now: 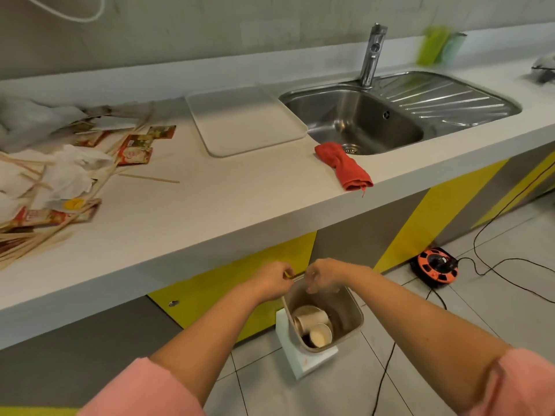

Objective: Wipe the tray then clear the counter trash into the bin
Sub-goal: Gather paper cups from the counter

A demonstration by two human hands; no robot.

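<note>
My left hand (271,282) and my right hand (322,274) meet just above the far rim of the open bin (351,307) on the floor. Together they pinch a thin, short piece of trash (293,276), one hand at each end. The bin holds paper cups (312,325). On the counter the white tray (243,121) lies bare beside the sink. A crumpled red cloth (345,165) lies at the counter's front edge. A trash pile (60,175) of wrappers, tissues and wooden sticks covers the counter's left end.
A steel sink (360,121) with a faucet (372,55) is set into the counter (210,211) on the right. An orange cable reel (435,267) and black cords lie on the tiled floor right of the bin. A green object (432,45) stands by the back wall.
</note>
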